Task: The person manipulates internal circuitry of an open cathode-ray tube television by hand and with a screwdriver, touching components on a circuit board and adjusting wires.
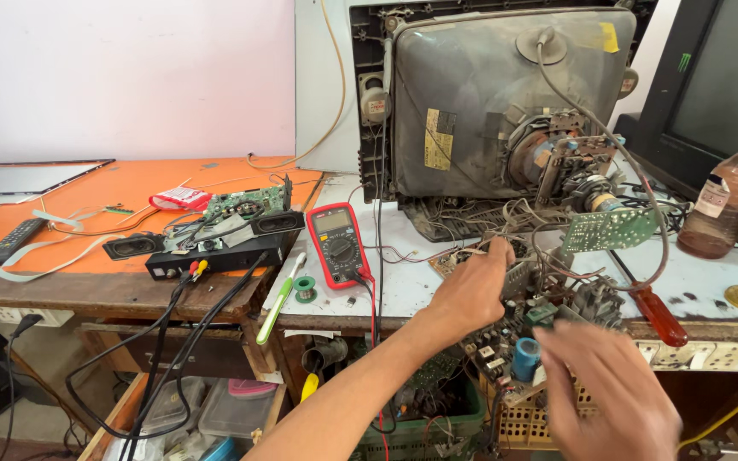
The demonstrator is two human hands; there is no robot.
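**Both hands at the circuit board below the picture tube**

The fingers of the left hand [471,286] are curled down over the far edge of the circuit board [531,329], near the middle of the frame, and are buried among loose wires; a grip on the board's edge is suggested, though the fingertips are hidden. The right hand [612,388], blurred at the lower right, is held with fingers spread and loose just beside the board's near corner, close to a blue capacitor [524,358]; nothing is seen clasped in it. The board lies tilted over the table edge [386,316], between the two hands.

Just right of the board a red-handled screwdriver [655,312] is laid. Left of the left hand, a red multimeter [339,243] rests on the table, its leads trailing downward. Above, the grey picture tube [471,94] fills the upper centre, and a brown bottle [728,201] stands at the right edge.
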